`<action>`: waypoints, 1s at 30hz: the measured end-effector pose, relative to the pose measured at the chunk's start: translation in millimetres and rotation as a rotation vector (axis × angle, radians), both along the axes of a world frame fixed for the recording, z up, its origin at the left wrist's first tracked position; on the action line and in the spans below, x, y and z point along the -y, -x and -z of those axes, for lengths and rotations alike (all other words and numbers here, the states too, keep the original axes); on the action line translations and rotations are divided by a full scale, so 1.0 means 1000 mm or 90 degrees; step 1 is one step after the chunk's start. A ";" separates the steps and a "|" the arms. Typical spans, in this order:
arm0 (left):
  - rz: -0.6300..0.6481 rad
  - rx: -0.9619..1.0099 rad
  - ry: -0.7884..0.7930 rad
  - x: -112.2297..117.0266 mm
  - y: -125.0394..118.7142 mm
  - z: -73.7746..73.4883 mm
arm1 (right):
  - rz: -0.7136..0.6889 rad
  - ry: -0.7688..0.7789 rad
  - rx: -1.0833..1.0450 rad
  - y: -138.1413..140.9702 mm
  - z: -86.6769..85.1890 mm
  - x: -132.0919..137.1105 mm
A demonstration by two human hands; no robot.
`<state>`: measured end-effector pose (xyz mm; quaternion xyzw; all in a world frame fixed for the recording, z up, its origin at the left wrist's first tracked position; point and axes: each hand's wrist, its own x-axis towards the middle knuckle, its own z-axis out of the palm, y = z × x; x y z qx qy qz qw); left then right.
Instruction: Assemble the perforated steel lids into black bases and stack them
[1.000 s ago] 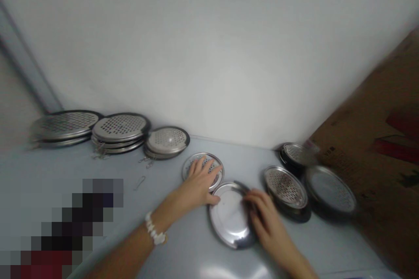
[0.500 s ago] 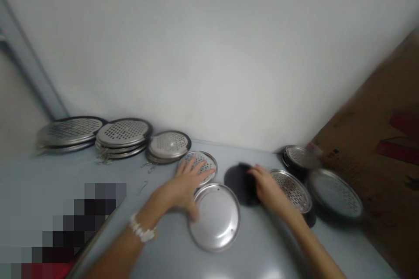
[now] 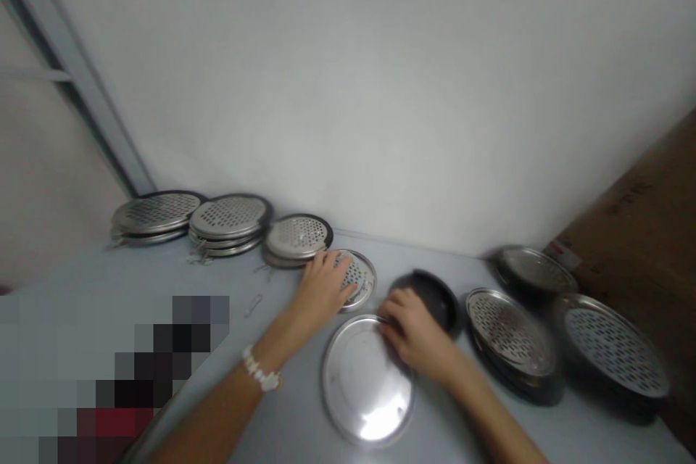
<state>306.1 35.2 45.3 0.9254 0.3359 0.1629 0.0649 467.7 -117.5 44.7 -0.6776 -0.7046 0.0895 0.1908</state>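
A smooth round metal plate (image 3: 362,377) lies on the grey table, close in front of me. My right hand (image 3: 418,337) is closed at its far right rim, thumb and fingers pinching the edge. Behind that hand sits a shallow black round dish (image 3: 441,297), partly covered by it. My left hand (image 3: 326,290), with a white bracelet at the wrist, reaches over a small round perforated metal disc (image 3: 362,279). Its fingers lie over the disc's left side with the thumb apart. Contact there is hard to judge because of blur.
Stacks of perforated discs with dark rims (image 3: 233,217) line the wall at the left. More discs on black dishes (image 3: 511,333) stand at the right, near a cardboard box (image 3: 641,210). A small wire clip (image 3: 253,304) lies left of my left forearm.
My right hand has moved from the black dish to the metal plate's rim. The left hand's spread fingers have drawn closer together over the perforated disc. The view has shifted left.
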 end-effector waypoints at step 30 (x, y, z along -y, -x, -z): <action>0.057 -0.034 0.111 0.003 -0.003 0.003 | 0.071 -0.252 -0.098 -0.011 -0.007 0.011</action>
